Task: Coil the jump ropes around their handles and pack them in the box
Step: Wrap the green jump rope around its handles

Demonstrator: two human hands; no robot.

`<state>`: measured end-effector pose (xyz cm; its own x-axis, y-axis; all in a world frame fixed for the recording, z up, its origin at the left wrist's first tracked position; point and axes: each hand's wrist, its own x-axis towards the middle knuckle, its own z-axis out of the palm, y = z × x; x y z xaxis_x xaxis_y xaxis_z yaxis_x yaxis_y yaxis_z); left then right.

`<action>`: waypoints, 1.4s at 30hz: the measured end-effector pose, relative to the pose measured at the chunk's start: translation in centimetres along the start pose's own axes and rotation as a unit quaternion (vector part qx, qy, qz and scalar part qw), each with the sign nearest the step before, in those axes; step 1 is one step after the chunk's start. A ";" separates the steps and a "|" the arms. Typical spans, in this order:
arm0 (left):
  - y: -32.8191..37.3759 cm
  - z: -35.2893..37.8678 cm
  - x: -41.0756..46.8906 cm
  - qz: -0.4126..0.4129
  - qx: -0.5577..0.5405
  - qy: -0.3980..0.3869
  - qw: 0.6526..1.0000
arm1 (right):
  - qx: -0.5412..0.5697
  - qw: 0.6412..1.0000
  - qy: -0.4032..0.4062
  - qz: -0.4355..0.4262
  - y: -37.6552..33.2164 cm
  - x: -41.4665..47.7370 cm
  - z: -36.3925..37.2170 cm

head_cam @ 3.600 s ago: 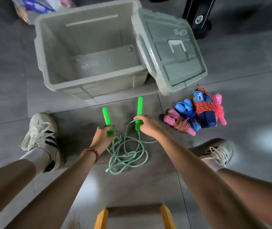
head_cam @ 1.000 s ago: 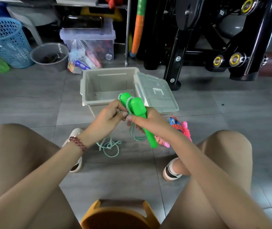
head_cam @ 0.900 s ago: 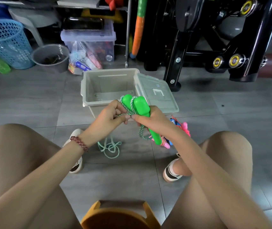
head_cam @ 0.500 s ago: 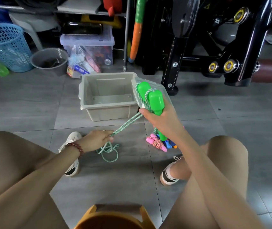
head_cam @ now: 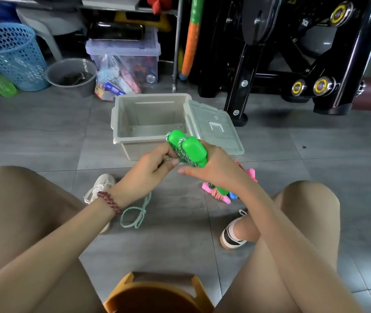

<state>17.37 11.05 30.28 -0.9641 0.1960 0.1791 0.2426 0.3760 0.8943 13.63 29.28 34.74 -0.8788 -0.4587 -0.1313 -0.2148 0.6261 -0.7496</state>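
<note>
My right hand (head_cam: 211, 168) grips the two green handles (head_cam: 189, 149) of a jump rope, held together in front of the grey box (head_cam: 121, 123). A few turns of the green-and-white rope cross the handles. My left hand (head_cam: 148, 170) pinches the rope right beside the handles. The loose rope end (head_cam: 134, 214) lies in a small loop on the floor below my left wrist. Several coiled jump ropes (head_cam: 219, 192) in pink, blue and red lie on the floor under my right forearm, partly hidden. The box stands open and looks empty inside.
The box lid (head_cam: 216, 129) leans at the box's right side. Black exercise equipment (head_cam: 292, 53) stands behind. A blue basket (head_cam: 15, 55), a grey bucket (head_cam: 71, 75) and a clear storage bin (head_cam: 123, 57) line the back left. I sit on an orange stool (head_cam: 157, 292).
My left hand came up from the floor to the handles, bringing the rope round them. My right hand lowered the handles toward the middle. The loose loop on the floor is smaller.
</note>
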 end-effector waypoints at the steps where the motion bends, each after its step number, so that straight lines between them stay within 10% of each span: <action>1: 0.4 0.0 0.0 0.006 -0.026 -0.003 1.000 | 0.015 1.000 -0.006 -0.002 0.1 0.2 0.3; 13: 0.4 0.5 0.3 -0.063 -0.137 -0.014 0.988 | 0.099 0.995 0.016 0.021 0.1 0.2 0.3; 20: -0.3 0.4 0.3 -0.076 -0.108 -0.037 0.991 | -0.175 0.978 0.104 0.037 -0.2 -0.2 0.0; 26: -4.3 -2.4 -0.9 -0.124 0.188 -0.132 0.965 | -0.091 0.960 0.257 0.065 0.5 0.1 -2.3; 35: -5.3 -3.1 -0.2 -0.173 0.230 0.036 0.957 | -0.146 0.980 0.137 0.009 1.6 0.2 -2.5; 42: -0.2 0.3 0.5 -0.050 -0.176 -0.007 0.983 | -0.006 0.999 0.016 0.027 -0.4 0.2 0.7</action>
<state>16.88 11.30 30.03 -0.9789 0.1881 0.0804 0.0927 0.0576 0.9940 13.84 28.52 34.60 -0.9025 -0.4034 -0.1510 -0.1713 0.6578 -0.7335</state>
